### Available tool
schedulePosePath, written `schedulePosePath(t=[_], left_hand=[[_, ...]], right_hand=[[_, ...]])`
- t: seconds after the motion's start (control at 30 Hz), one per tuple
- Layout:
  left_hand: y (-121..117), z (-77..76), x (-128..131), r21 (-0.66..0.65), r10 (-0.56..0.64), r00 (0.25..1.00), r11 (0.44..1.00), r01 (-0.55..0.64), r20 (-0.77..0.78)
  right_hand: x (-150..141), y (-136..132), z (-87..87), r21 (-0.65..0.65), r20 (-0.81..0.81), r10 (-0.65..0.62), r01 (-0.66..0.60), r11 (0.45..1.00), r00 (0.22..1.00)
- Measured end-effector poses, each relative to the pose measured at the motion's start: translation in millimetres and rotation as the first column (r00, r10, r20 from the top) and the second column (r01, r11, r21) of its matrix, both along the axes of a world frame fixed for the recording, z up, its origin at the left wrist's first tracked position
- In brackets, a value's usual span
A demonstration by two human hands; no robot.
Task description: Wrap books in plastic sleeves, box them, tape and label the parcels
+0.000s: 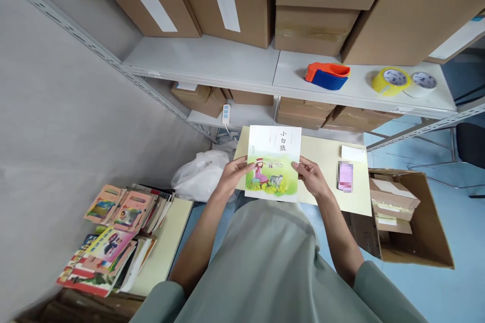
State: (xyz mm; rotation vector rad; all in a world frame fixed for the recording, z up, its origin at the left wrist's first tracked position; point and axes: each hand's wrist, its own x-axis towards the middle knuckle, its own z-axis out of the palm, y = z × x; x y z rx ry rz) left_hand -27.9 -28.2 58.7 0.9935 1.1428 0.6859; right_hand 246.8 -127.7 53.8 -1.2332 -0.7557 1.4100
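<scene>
Between my two hands is a thin picture book (272,164), its cover facing up, white above and green below with a girl and a grey wolf drawn on it. My left hand (235,174) grips the left edge, thumb on the cover. On the right edge my right hand (309,175) pinches it the same way, fingers hidden beneath. The book is above a pale yellow table (322,161). To the right on that table lie a pink-purple phone-sized object (345,176), partly blurred, and a small white box (353,154).
Stacked books (109,252) sit on a side table at left, near a white plastic bag (199,174). An open carton (420,222) with boxes stands at right. The shelf ahead holds cartons (238,0), an orange-and-blue tape dispenser (328,76) and tape rolls (392,81).
</scene>
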Motion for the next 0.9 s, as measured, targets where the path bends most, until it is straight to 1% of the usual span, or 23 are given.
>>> schedulePosePath(t=[0.07,0.17,0.27,0.37,0.43,0.5,0.6,0.67,0.7,0.77,0.9], left_hand=[[1,7.9,-6,-0.047,-0.019,0.999,0.999,0.021,0.04],[-5,18.4,-7,-0.02,0.028,0.999,0.999,-0.028,0.018],[-10,24.7,-6,0.018,0.058,0.998,0.998,-0.059,0.021],[-12,27.9,-12,0.078,0.04,0.999,0.996,-0.042,0.031],[-12,29.8,-17,0.17,0.016,1.0,0.985,-0.017,0.008],[-13,32.3,-23,0.32,0.012,0.999,0.948,0.0,-0.037],[-14,36.8,-28,0.55,0.051,0.997,0.835,-0.007,-0.065],[-14,39.5,-29,0.64,0.095,0.993,0.768,-0.028,-0.07],[-13,40.6,-29,0.664,0.118,0.99,0.747,-0.037,-0.078],[-13,42.2,-29,0.68,0.141,0.986,0.731,-0.046,-0.085],[-13,43.7,-31,0.669,0.114,0.993,0.74,-0.072,-0.019]], right_hand=[[2,-2,-0.2,0.006,-0.002,0.014,-0.014,1.0,1.0],[2,-2,0.7,0.01,0.043,0.024,-0.025,1.0,0.999],[1,2,4.7,0.035,0.075,0.045,-0.048,0.998,0.996],[1,7,11.4,0.111,0.113,0.059,-0.072,0.991,0.992],[2,10,17.8,0.2,0.189,0.022,-0.06,0.978,0.982],[4,11,25.6,0.293,0.288,-0.037,-0.052,0.955,0.957],[3,12,36.7,0.369,0.392,-0.067,-0.09,0.925,0.918],[0,13,40.7,0.388,0.419,-0.058,-0.121,0.914,0.906],[-2,13,41.5,0.396,0.425,-0.064,-0.122,0.91,0.903],[-7,14,41.5,0.41,0.43,-0.08,-0.116,0.905,0.899],[-10,14,40.9,0.432,0.423,-0.112,-0.092,0.897,0.899]])
